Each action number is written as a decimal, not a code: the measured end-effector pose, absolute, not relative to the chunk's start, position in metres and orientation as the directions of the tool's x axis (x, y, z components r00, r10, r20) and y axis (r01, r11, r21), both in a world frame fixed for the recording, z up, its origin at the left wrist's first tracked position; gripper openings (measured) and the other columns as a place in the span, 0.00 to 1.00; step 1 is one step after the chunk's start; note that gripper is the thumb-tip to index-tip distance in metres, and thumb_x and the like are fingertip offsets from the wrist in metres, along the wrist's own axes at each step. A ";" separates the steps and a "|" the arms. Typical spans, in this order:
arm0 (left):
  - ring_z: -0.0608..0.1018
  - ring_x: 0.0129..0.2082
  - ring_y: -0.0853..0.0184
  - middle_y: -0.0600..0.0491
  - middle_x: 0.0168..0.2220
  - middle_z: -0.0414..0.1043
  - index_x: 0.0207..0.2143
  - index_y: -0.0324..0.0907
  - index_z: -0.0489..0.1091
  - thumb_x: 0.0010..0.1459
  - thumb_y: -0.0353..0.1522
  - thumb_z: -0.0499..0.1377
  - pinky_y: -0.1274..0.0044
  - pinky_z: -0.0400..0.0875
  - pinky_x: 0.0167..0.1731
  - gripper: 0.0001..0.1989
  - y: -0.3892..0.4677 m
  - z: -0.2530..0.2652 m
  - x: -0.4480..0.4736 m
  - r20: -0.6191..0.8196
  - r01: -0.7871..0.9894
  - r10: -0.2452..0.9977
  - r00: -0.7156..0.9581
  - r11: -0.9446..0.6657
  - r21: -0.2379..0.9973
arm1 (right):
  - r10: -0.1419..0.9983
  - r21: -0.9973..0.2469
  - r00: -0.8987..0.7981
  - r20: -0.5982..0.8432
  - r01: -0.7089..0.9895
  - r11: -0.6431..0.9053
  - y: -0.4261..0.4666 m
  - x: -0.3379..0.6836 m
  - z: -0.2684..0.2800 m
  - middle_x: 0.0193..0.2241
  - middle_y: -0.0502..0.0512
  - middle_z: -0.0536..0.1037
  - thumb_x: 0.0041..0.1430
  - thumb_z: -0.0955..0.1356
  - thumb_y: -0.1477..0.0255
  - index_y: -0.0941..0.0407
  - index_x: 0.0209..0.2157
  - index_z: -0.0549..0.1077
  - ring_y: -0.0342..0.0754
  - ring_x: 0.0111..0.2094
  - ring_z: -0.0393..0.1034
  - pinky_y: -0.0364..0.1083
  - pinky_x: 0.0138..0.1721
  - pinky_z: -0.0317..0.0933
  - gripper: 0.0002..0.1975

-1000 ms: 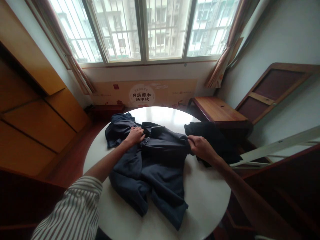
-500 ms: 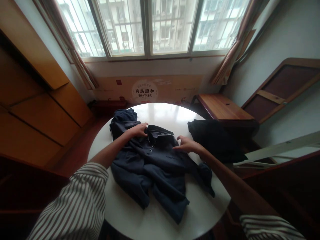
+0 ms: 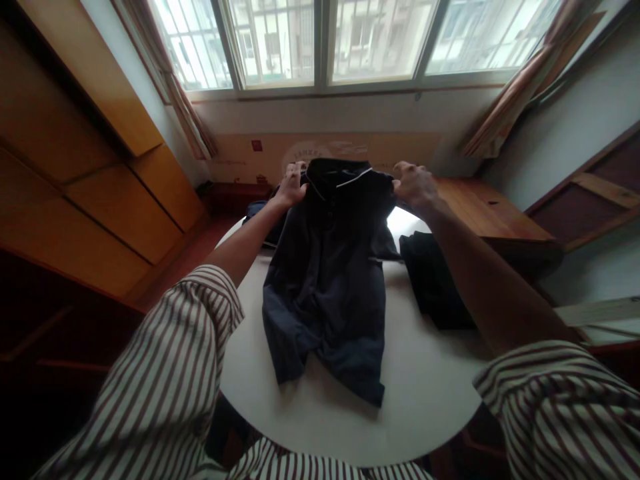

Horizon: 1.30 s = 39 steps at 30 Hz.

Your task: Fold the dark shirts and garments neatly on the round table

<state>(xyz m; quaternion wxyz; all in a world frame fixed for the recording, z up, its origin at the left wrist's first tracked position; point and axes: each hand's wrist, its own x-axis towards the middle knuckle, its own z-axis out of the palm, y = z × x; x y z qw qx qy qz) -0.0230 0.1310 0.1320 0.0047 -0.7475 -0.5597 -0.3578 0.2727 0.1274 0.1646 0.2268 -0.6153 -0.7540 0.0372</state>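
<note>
A dark navy polo shirt [image 3: 340, 260] with white piping along its collar hangs between my hands, its upper part raised and its lower hem resting on the round white table [image 3: 425, 393]. My left hand [image 3: 293, 185] is closed on the shirt's left shoulder beside the collar. On the other side, my right hand [image 3: 414, 183] grips the opposite shoulder, slightly blurred. Behind my left forearm lies another dark blue garment [image 3: 255, 211], partly hidden. A folded black garment [image 3: 435, 283] sits at the table's right side, partly behind my right forearm.
Beyond the table are a window [image 3: 370, 43] and a wall with a printed banner [image 3: 410, 147]. A wooden bench or low table [image 3: 485, 210] stands at the right back. Orange-brown cabinets [image 3: 90, 207] line the left.
Both hands have taken hold of the polo shirt's shoulders and lifted its upper part off the table, away from me. The camera view has shifted a little.
</note>
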 end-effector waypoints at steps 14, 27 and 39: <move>0.67 0.62 0.50 0.39 0.61 0.65 0.60 0.38 0.63 0.63 0.47 0.59 0.58 0.67 0.59 0.30 -0.184 -0.002 -0.006 0.179 0.832 0.852 0.491 -0.520 0.193 | 0.583 -0.194 -0.760 0.286 0.550 0.812 -0.106 0.338 -0.014 0.61 0.65 0.68 0.65 0.66 0.61 0.55 0.65 0.61 0.60 0.61 0.64 0.60 0.57 0.65 0.30; 0.73 0.32 0.64 0.50 0.29 0.69 0.27 0.41 0.66 0.51 0.19 0.51 0.74 0.69 0.34 0.10 -0.224 0.018 -0.063 0.113 0.889 0.922 0.369 -0.386 0.248 | 0.547 -0.188 -0.780 0.303 0.514 0.837 -0.137 0.372 0.008 0.31 0.57 0.76 0.61 0.61 0.79 0.56 0.34 0.73 0.50 0.33 0.73 0.47 0.35 0.68 0.10; 0.79 0.38 0.63 0.50 0.38 0.79 0.38 0.42 0.77 0.62 0.44 0.56 0.75 0.72 0.41 0.16 -0.174 0.050 -0.117 -0.048 0.768 0.995 0.085 -0.035 0.639 | 0.537 -0.393 -0.842 0.053 0.476 0.787 -0.139 0.332 0.055 0.32 0.56 0.76 0.63 0.60 0.80 0.56 0.38 0.74 0.48 0.33 0.72 0.46 0.36 0.66 0.12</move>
